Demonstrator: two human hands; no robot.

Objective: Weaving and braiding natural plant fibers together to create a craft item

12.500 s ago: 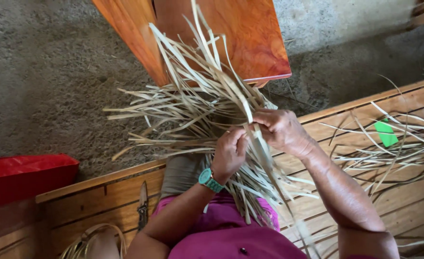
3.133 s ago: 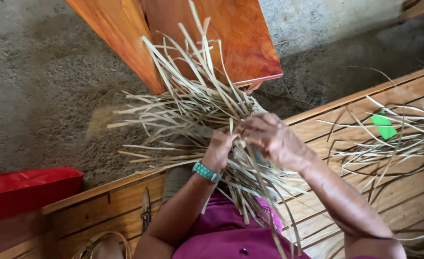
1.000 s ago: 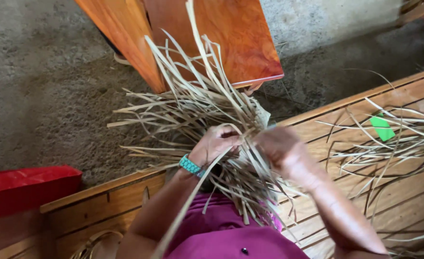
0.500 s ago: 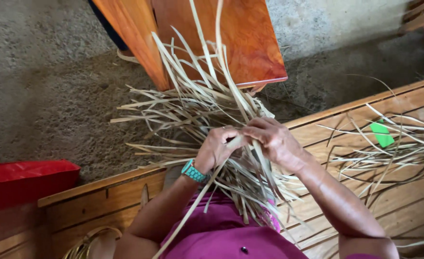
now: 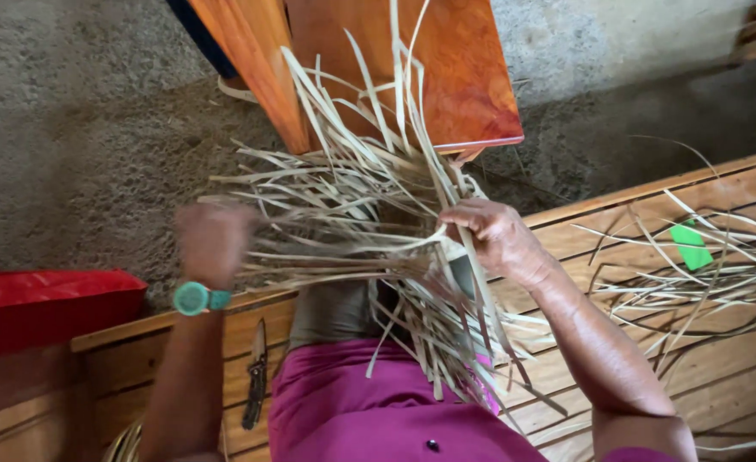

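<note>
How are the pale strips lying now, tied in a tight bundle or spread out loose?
Spread out loose. The pale strips fan outward in many directions from the right hand, and no tie is visible around them.

Dry, matt straw strips [image 5: 369, 231] fan out beside a glossy varnished wood bench [image 5: 446, 68], above rough grey concrete floor [image 5: 79, 145].
</note>
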